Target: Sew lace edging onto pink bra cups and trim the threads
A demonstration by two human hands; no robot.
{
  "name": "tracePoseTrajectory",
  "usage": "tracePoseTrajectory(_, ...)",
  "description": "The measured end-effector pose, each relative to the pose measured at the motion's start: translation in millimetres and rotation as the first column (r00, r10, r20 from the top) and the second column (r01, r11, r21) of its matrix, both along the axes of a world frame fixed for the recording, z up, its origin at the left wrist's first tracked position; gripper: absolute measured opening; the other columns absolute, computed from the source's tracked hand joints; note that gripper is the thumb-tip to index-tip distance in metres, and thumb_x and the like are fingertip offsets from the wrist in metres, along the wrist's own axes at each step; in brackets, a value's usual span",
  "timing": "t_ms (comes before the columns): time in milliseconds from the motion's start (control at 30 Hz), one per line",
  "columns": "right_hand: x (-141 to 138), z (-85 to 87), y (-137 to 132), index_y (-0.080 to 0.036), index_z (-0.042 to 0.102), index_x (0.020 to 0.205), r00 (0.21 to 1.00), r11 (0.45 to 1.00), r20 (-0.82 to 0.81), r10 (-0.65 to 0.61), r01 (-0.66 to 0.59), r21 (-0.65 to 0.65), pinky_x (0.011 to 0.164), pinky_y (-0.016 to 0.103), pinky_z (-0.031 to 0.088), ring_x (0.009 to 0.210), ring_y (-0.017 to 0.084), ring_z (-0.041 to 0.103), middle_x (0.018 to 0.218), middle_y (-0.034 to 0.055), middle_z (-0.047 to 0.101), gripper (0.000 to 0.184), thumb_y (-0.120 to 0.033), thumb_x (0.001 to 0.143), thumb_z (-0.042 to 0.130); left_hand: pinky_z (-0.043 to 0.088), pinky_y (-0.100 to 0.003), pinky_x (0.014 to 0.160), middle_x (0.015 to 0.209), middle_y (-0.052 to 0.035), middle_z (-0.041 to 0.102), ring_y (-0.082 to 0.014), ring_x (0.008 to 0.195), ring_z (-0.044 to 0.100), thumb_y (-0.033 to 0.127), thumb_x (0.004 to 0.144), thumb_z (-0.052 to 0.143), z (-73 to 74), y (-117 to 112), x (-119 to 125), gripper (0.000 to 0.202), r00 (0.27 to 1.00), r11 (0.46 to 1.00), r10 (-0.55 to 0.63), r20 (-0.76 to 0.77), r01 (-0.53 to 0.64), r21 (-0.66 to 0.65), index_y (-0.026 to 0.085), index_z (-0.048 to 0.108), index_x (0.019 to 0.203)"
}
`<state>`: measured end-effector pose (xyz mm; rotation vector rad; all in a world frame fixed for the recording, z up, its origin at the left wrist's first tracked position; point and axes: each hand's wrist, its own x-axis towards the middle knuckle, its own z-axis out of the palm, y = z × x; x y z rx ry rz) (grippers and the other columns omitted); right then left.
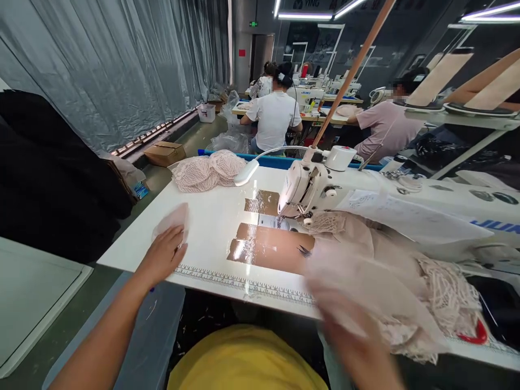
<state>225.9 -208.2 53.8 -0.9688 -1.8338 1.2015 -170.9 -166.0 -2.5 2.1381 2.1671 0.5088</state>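
Fingers of the blurred right hand cannot be read, seemingly on the lace garment at the table's near edge; the left hand's fingers, pressed together, flatten a pale fabric piece; sewing machine beyond.

A garment sewing workshop: rows of sewing machines on white tables, piles of lace, and other workers seated at machines behind.
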Motion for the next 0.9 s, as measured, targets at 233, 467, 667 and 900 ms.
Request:
tracePoseTrajectory(233, -64, -29.5, 23, -0.017, 0.068, 0.085, 0.959, 0.918, 0.007, 0.282, -0.267, -0.292, 0.059, 0.022, 0.043, 0.068, 0.016, 0.058, 0.076, -0.0001, 0.068, 0.013, -0.027, 0.083, 0.06, 0.043, -0.039, 0.102, 0.138, -0.0099, 0.05, -0.0269, 0.122, 0.05, 0.045, 0.075, 0.065, 42.1, -34, 107, 0.069, 0.681, 0.844, -0.367, 0.634, 0.531, -0.082, 0.022, 0.042, 0.136)
tracePoseTrajectory(467, -40, -5.0, 37, -0.023, 0.061, 0.074, 0.989, 0.968, 0.067, -0.132, 0.114, 0.223, 0.057, 0.025, 0.043, 0.062, 0.016, 0.057, 0.07, 0.0001, 0.064, 0.006, -0.018, 0.073, 0.064, 0.044, -0.024, 0.063, 0.08, 0.0006, 0.061, -0.0146, 0.071, 0.055, 0.021, 0.081, 0.053, 21.7, -45, 147, 0.015, 0.624, 0.924, -0.151, 0.767, 0.364, -0.115, 0.018, 0.058, 0.095)
tracePoseTrajectory(667, -23, -3.8, 41, -0.027, 0.063, 0.081, 0.932, 0.833, -0.038, -0.361, 0.341, 0.436, 0.066, 0.029, 0.046, 0.071, 0.02, 0.061, 0.076, 0.0014, 0.067, 0.019, -0.011, 0.07, 0.062, 0.047, -0.029, 0.068, 0.079, -0.004, 0.064, -0.0185, 0.075, 0.058, 0.04, 0.09, 0.049, 28.4, -49, 128, 0.03, 0.429, 0.821, -0.005, 0.903, 0.518, -0.241, 0.015, 0.064, 0.087)
tracePoseTrajectory(900, -41, -18.6, 44, -0.019, 0.07, 0.071, 0.924, 0.773, -0.133, 0.358, -0.373, -0.514, 0.06, 0.027, 0.05, 0.066, 0.017, 0.06, 0.069, -0.0006, 0.067, 0.012, -0.026, 0.078, 0.063, 0.054, -0.035, 0.08, 0.133, -0.0138, 0.051, -0.0278, 0.107, 0.058, 0.048, 0.079, 0.066, 50.3, -54, 132, 0.074, 0.121, 0.656, -0.131, 0.984, 0.755, -0.006, 0.025, 0.038, 0.143)
